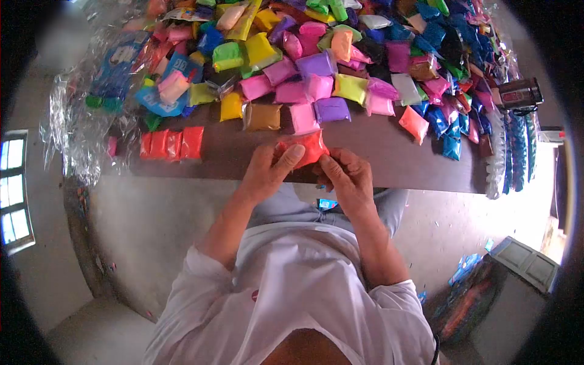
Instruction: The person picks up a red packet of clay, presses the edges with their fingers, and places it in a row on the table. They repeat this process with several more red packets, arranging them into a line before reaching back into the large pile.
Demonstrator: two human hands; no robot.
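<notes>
A small clear packet of red clay-like material (311, 148) is held up between both hands at the table's front edge. My left hand (272, 165) grips its left side, thumb pressed on top. With thumb and fingers pinched, my right hand (348, 174) holds its lower right corner. On the table to the left lies a row of several similar red packets (173, 143), side by side. Just beyond my hands are a pink packet (303, 118), a purple packet (332, 110) and a brown packet (262, 117).
A big heap of many-coloured packets (316, 67) covers the back of the dark table (231, 149). Crumpled clear plastic (67, 121) hangs over the left end. On the right stand a dark boxy device (520, 93) and rolled plastic strips (517, 152). Wrappers (465, 267) litter the floor.
</notes>
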